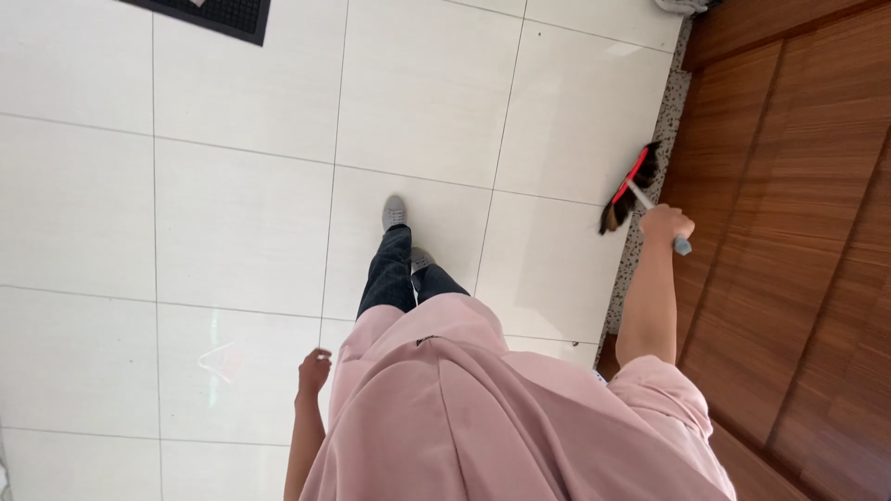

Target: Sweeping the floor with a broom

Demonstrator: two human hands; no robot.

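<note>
Your right hand (665, 224) is stretched out to the side with its fingers closed round the pale handle of a broom (634, 188); the handle's end pokes out just past your fist; the broom has a red back and dark bristles, and its head lies at the speckled stone strip (670, 109) that runs between the white tiled floor (232, 213) and the brown wooden panels (789, 186); the bristles rest at the edge of the tiles, just beside the strip

Your left hand (314, 372) hangs low at your side, holding nothing, its fingers loosely curled and well apart from the broom; it is above bare tile

You are in a pink top (464, 417) and dark trousers (394, 274); one grey shoe (394, 212) is planted ahead on the tiles, the other (421, 259) is mostly hidden behind your leg

A dark mat (218, 14) lies at the top edge of the view, well away from both hands; something pale and crumpled (684, 6) sits at the top by the wooden panels, too cut off to tell what it is
</note>
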